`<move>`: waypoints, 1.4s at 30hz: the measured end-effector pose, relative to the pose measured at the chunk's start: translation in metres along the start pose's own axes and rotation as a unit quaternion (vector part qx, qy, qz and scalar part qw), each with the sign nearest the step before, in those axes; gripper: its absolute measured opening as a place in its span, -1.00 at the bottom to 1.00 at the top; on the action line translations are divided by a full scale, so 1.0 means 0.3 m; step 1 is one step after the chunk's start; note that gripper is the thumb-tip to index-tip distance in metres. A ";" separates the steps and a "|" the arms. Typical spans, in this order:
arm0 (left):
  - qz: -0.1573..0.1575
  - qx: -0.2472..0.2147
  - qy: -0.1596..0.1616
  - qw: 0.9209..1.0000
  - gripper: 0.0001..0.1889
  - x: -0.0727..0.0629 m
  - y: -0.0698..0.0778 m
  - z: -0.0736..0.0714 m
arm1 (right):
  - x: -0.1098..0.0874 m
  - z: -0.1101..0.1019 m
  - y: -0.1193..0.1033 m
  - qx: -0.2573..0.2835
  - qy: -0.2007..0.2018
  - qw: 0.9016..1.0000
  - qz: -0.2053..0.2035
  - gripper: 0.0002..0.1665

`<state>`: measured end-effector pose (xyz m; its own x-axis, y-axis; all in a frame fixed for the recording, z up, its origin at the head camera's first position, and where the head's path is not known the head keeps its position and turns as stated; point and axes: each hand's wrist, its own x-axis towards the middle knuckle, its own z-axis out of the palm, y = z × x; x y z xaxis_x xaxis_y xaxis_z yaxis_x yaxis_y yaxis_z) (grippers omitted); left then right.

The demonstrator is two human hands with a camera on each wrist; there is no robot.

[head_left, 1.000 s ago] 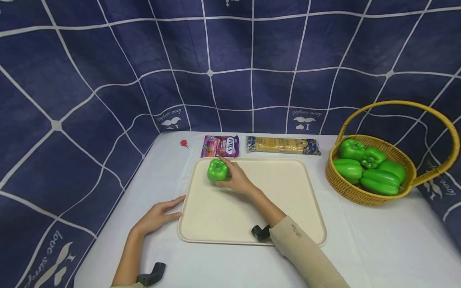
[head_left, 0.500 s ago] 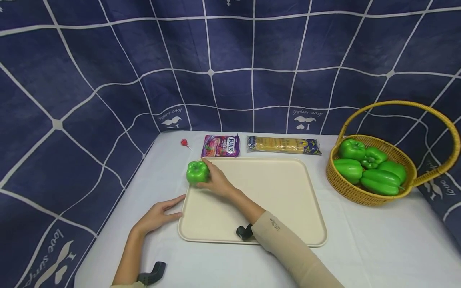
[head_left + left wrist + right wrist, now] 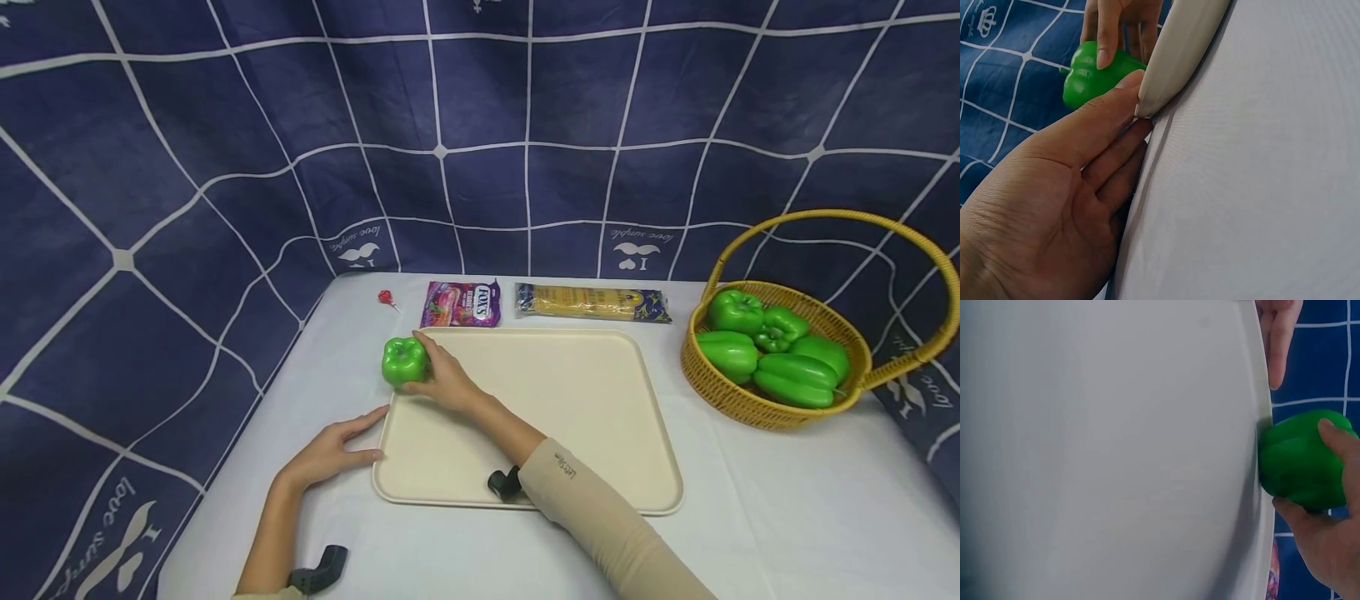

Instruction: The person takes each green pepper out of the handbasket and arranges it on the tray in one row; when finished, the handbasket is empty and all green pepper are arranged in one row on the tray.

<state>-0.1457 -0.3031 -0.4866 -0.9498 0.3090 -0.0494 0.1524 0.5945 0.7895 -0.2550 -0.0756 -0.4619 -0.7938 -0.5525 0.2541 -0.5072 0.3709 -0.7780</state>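
Observation:
A green bell pepper (image 3: 403,362) stands upright in the fingers of my right hand (image 3: 453,385), over the far left corner of the cream tray (image 3: 555,417). In the right wrist view, thumb and fingers hold the pepper (image 3: 1304,459) from two sides, its base close to the tray's rim (image 3: 1266,550). My left hand (image 3: 322,454) lies beside the tray's left edge, with extended fingers. The left wrist view has this hand's thumb (image 3: 1110,103) at the tray's rim, and the pepper (image 3: 1094,78) just beyond it.
Along the back lie a red lollipop (image 3: 386,297), a purple Fox's candy bag (image 3: 461,305) and a pack of spaghetti (image 3: 592,302). On the right stands a wicker basket (image 3: 731,400) with a tall handle, holding several green bell peppers (image 3: 795,379). A patterned blue cloth (image 3: 570,108) hangs behind.
My right hand has carried the bell pepper leftward across the tray to its far left corner, slowing in the last half second. The left hand has stayed in place.

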 end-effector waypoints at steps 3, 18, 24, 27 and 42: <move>0.003 0.002 0.000 1.000 -0.24 0.002 0.001 0.001 | -0.002 0.000 0.001 0.000 -0.002 1.000 0.001 0.17; -0.010 -0.006 0.010 1.000 -0.25 -0.007 0.002 0.008 | -0.119 -0.204 -0.021 -0.069 -0.056 0.995 -0.051 -0.01; -0.011 -0.003 0.012 1.000 -0.23 -0.012 -0.001 0.007 | -0.241 -0.420 0.004 -0.075 -0.049 0.993 -0.071 -0.21; -0.012 0.002 0.014 1.000 -0.23 -0.011 0.000 0.009 | -0.315 -0.547 0.031 -0.080 -0.011 0.994 -0.075 -0.27; -0.014 -0.002 0.012 1.000 -0.25 0.006 -0.009 0.009 | -0.631 -1.088 0.239 -0.132 0.285 0.947 0.073 -0.16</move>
<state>-0.1473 -0.3022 -0.4905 -0.9598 0.2748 -0.0576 0.1243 0.5999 0.7904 -0.2505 0.2992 -0.3783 -0.8757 -0.0176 0.4825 -0.3855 0.6272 -0.6768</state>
